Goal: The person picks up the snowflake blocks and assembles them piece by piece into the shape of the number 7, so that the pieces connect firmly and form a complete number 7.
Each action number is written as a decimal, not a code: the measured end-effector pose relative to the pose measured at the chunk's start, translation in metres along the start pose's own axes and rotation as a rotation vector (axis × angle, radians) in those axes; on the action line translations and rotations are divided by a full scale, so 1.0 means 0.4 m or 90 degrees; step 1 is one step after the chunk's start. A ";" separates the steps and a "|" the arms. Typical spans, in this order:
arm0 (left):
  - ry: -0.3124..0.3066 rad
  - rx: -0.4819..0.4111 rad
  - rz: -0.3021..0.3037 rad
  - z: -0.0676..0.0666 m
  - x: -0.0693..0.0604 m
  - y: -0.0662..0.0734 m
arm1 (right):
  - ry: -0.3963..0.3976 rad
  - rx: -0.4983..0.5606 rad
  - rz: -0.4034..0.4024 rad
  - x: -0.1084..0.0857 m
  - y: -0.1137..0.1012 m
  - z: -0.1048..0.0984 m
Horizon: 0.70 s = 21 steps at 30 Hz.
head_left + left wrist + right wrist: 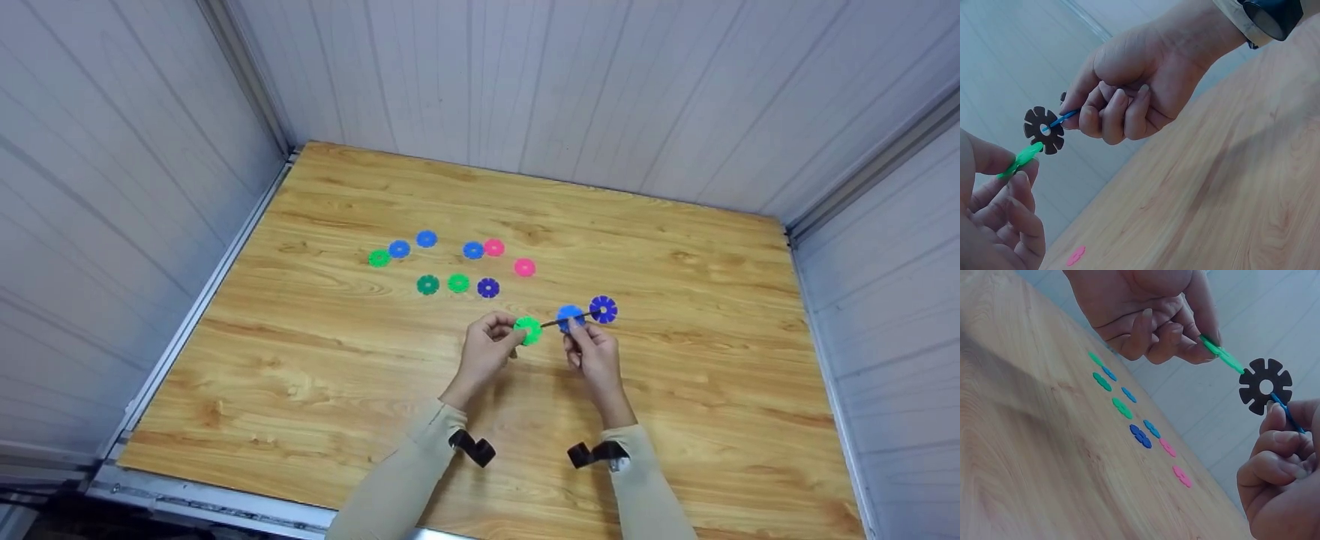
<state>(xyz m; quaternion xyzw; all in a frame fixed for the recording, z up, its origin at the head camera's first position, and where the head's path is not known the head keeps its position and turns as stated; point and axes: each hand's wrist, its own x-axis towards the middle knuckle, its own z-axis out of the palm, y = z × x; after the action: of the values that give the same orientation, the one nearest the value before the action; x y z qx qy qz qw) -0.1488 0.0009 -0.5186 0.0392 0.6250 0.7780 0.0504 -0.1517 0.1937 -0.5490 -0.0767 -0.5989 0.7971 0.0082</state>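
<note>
My left hand [487, 351] pinches a bright green notched disc [528, 331] between thumb and fingers. A blue disc [570, 319] is pinched by my right hand [596, 360]. Between them a dark disc [1265, 386], seen edge-on in the head view, is joined to the blue one; in the right wrist view the green disc [1222, 354] meets its edge, and whether it is slotted in I cannot tell. A purple disc [604, 309] stands at the right end, beyond the blue one. The held discs are above the table.
On the wooden table [315, 375], loose discs lie ahead and to the left: several blue and green ones, a purple one [488, 287] and two pink ones, the nearer [525, 267] just beyond my hands. Pale panel walls [495, 82] enclose the table's back and sides.
</note>
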 end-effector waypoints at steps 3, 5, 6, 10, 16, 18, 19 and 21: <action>-0.001 0.003 -0.001 0.002 -0.001 0.003 | -0.007 -0.003 -0.008 0.002 0.001 -0.002; -0.003 0.008 -0.004 0.003 -0.001 0.004 | -0.014 -0.007 -0.012 0.002 0.003 -0.003; -0.004 0.009 -0.005 0.004 -0.001 0.005 | -0.018 -0.011 -0.015 0.003 0.004 -0.003; 0.002 0.008 -0.001 0.004 -0.001 0.005 | -0.038 -0.033 -0.027 0.000 0.005 0.001; 0.017 -0.010 0.012 0.006 -0.004 0.000 | -0.074 -0.059 -0.048 -0.004 0.003 0.006; 0.017 -0.012 0.016 0.008 -0.005 -0.002 | -0.084 -0.067 -0.051 -0.004 0.000 0.004; 0.019 -0.016 0.016 0.008 -0.005 -0.003 | -0.088 -0.075 -0.051 -0.005 -0.002 0.003; 0.018 -0.025 0.015 0.009 -0.007 -0.004 | -0.096 -0.093 -0.047 -0.006 -0.009 0.001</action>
<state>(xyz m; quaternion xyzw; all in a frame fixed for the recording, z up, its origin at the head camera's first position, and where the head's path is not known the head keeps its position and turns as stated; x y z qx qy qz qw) -0.1457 0.0043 -0.5194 0.0347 0.6099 0.7910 0.0333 -0.1496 0.1941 -0.5453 0.0052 -0.6566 0.7541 -0.0127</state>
